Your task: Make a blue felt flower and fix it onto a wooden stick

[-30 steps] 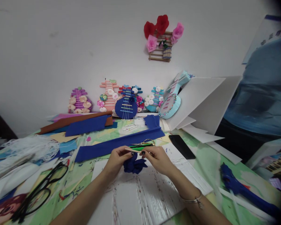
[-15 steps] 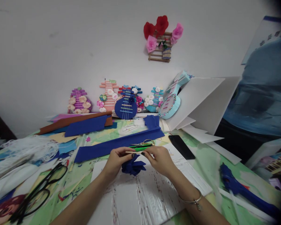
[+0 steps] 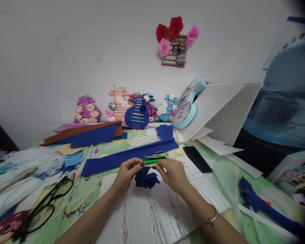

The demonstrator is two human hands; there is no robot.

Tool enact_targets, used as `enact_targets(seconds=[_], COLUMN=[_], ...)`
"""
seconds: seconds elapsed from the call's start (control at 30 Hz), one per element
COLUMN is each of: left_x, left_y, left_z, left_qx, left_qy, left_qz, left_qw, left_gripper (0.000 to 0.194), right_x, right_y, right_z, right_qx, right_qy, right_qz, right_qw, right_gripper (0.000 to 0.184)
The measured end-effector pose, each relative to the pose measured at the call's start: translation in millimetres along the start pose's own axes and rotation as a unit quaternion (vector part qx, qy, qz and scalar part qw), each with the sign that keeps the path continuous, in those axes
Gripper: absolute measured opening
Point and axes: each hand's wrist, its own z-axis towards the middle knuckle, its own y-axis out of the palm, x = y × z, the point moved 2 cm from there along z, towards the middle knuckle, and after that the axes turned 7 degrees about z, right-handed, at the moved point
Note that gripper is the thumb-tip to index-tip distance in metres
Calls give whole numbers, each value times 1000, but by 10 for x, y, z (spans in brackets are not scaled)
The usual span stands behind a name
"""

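My left hand (image 3: 129,173) is closed, thumb against fingers, on a strip of dark blue crepe paper (image 3: 147,179) whose ruffled, petal-like folds hang just below the fingertips. Between the two hands runs a thin pale stick (image 3: 150,165), along the top of the blue paper. My right hand (image 3: 173,172) pinches this stick, and its far end pokes out to the right past the knuckles. The fingers partly hide where paper and stick meet. Right behind the hands lie a green slim tool (image 3: 152,162) and scissors with gold loops (image 3: 160,154).
A white board (image 3: 142,217) lies beneath my hands. Long blue crepe paper (image 3: 127,156) lies behind, a black phone (image 3: 197,159) to the right, a blue glue gun (image 3: 259,203) far right. Black glasses (image 3: 45,206) sit left. Decorated paper lutes (image 3: 136,113) lean on the wall.
The pale stick has shifted right: its end no longer shows over my left fingers and now sticks out beyond my right hand. The blue paper folds have turned and moved slightly right.
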Motion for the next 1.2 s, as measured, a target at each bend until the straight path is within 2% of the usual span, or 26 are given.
enact_targets(seconds=[0.27,0.43,0.7,0.9,1.07,1.2], left_x=[5,70,70,66,60,76], left_y=[-9,17,31,19,16,28], left_z=[15,-6,-6,-20,-24,-36], left_qx=[30,50,32,29,26,20], left_qy=[-4,-16,1,5,9,47], left_qz=[66,49,36,49,54,91], left_qw=[997,997,999,998,998,995], left_gripper=[24,24,28,31,29,24], right_x=[-3,-6,-13,-33,-62,-59], right_y=[12,-12,2,5,7,41], right_z=[-2,3,19,20,15,13], right_qx=[7,3,17,26,21,18], right_qy=[-12,1,6,38,45,66], right_qz=[-1,18,61,106,102,71], right_qw=[1000,1000,998,993,993,995], right_gripper=[27,20,11,8,9,22])
